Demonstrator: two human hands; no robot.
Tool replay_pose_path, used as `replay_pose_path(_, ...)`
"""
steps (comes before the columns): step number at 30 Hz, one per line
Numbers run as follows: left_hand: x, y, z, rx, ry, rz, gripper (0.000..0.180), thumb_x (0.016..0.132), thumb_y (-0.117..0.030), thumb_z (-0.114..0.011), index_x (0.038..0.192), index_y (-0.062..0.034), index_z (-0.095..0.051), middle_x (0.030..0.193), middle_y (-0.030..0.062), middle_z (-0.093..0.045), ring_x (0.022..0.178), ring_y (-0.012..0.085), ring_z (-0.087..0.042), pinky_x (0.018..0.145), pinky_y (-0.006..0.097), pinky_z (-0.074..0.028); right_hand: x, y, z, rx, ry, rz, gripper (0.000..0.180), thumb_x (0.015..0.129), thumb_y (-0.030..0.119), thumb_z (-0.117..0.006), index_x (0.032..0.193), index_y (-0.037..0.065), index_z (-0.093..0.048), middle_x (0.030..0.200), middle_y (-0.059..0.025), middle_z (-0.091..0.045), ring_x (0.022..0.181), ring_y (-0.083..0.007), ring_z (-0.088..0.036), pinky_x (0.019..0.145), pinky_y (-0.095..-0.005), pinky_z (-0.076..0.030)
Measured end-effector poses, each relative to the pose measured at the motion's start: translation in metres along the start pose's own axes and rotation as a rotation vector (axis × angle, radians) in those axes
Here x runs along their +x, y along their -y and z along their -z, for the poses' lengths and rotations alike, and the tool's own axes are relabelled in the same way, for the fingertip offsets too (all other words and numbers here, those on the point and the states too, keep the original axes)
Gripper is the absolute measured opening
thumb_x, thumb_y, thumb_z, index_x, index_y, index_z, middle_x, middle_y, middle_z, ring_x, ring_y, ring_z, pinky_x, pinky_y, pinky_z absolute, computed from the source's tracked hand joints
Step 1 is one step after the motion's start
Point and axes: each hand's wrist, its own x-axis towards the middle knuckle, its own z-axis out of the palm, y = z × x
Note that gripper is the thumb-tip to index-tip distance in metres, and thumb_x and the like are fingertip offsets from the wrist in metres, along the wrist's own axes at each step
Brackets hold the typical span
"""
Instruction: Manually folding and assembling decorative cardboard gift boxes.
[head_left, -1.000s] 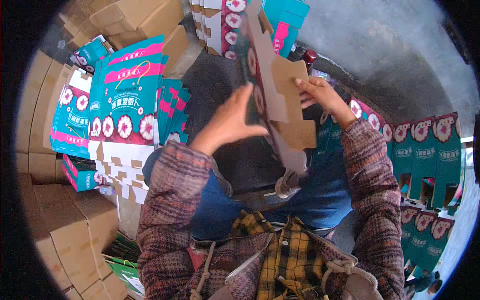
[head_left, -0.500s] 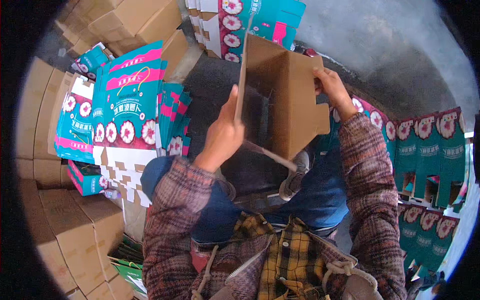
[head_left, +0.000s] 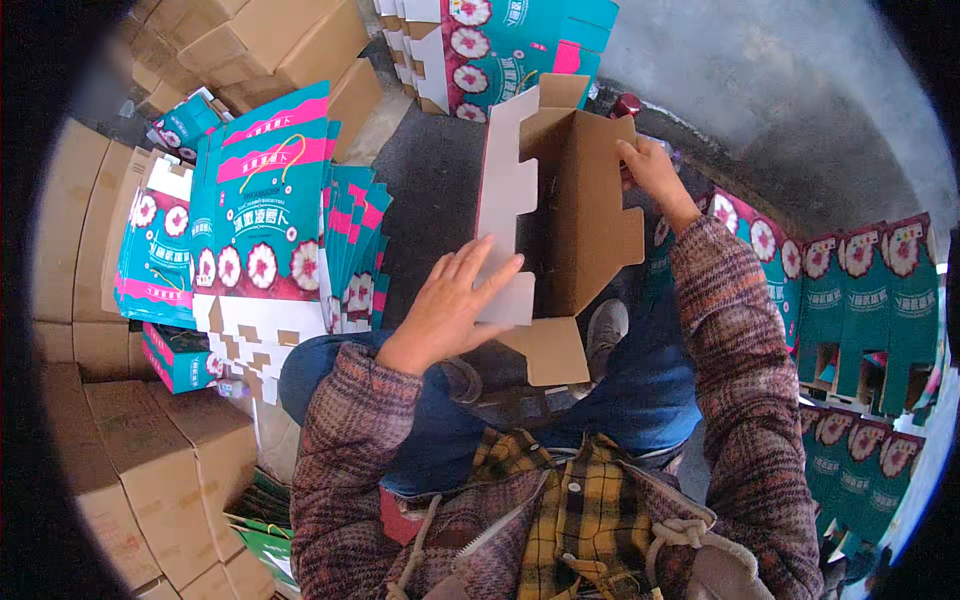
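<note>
An unfolded gift carton stands tilted between my hands, its brown inside facing up and its flaps spread. My left hand lies with fingers stretched against the white notched flap on the carton's left side. At the far right edge, my right hand pinches the brown side panel between thumb and fingers. A brown end flap sticks out toward me, above my shoes. The carton's printed outside is mostly hidden from here.
Flat teal and pink cartons are stacked at my left. Brown shipping boxes pile along the left side. Teal cartons stand in rows at the right, and more printed cartons lie at the far side. A green bag sits near my left.
The carton has turned so its white notched flap folds outward and the near end flap lies lower. My left hand has spread flat against the flap; my right keeps its grip.
</note>
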Motion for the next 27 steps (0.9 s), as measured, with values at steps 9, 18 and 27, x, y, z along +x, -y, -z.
replay_pose_path(9,0.000,-0.002,-0.022,0.003,0.062,-0.065,0.065,0.079,-0.047,-0.063,0.130,-0.0094,-0.051,0.143,0.0229,-0.031,0.132,0.0386,-0.030,0.109,0.049,-0.025,0.005,-0.001,0.004,-0.175,-0.075,0.162,0.031,0.087,0.023,-0.055,0.102,-0.003,-0.059,0.079,-0.0093,-0.065,0.067,-0.0165,-0.063,0.059,-0.0314,-0.051)
replay_pose_path(18,0.009,-0.024,-0.047,0.016,-0.070,0.056,0.063,0.082,-0.039,-0.062,0.128,-0.0003,-0.046,0.130,0.0197,-0.046,0.124,0.0347,-0.040,0.104,0.049,-0.029,0.011,-0.004,-0.004,-0.160,-0.084,0.191,0.033,0.085,0.020,-0.054,0.110,-0.001,-0.057,0.088,-0.0161,-0.066,0.079,-0.0245,-0.066,0.071,-0.0358,-0.051)
replay_pose_path(27,0.027,-0.064,-0.098,0.070,-0.269,0.088,0.046,0.077,-0.012,-0.059,0.122,-0.0030,-0.052,0.127,0.0191,-0.046,0.121,0.0349,-0.042,0.101,0.048,-0.032,-0.008,0.013,-0.006,-0.133,-0.009,0.130,0.030,0.087,0.021,-0.054,0.107,-0.001,-0.056,0.083,-0.0137,-0.065,0.073,-0.0210,-0.066,0.064,-0.0347,-0.052)
